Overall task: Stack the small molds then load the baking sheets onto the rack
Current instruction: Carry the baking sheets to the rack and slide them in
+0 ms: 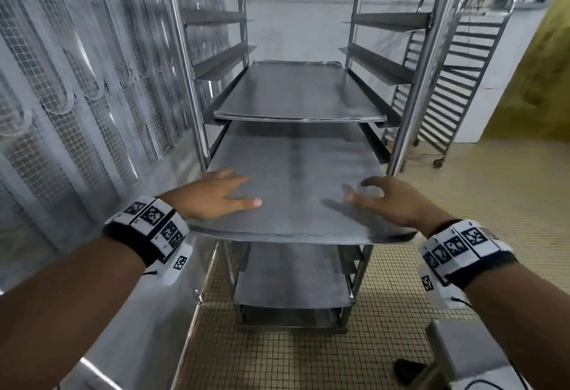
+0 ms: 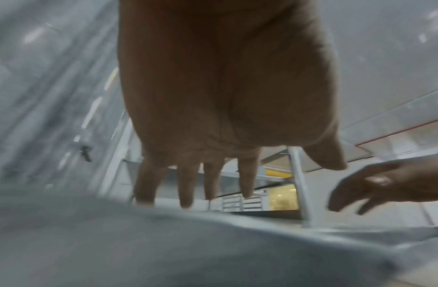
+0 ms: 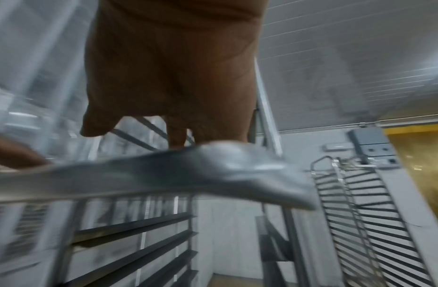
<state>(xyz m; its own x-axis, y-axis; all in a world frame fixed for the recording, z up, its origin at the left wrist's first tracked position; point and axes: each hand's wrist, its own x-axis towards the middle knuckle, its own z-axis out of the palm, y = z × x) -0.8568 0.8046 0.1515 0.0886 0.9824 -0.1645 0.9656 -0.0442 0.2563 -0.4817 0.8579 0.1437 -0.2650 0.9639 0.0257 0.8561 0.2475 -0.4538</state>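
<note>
**Baking sheet half onto the rack, both hands above it**

Baking sheet point(image 1: 293, 179) sits partway into the steel rack point(image 1: 428, 50), its near edge sticking out toward the person. Left hand point(image 1: 216, 195) lies flat on the sheet's near left part, fingers straight and slightly apart. Right hand point(image 1: 388, 201) is over the near right part, fingers loosely spread and bent, holding nothing; cannot tell whether it touches the metal.

Head view only: three sheets in the rack. The one under the hands, a second sheet point(image 1: 296, 93) fully in one level up, and a lowest sheet point(image 1: 293, 278) near the floor. A second rack point(image 1: 456, 81) stands behind on the right.

Left wrist view: left hand point(image 2: 225, 97) from below, four fingers point(image 2: 186, 186) extended and separated above a blurred grey surface, right hand point(image 2: 375, 186) at the side.

Right wrist view: the sheet's blurred front corner point(image 3: 249, 170) below the right hand point(image 3: 173, 68), and runners beneath it.
</note>
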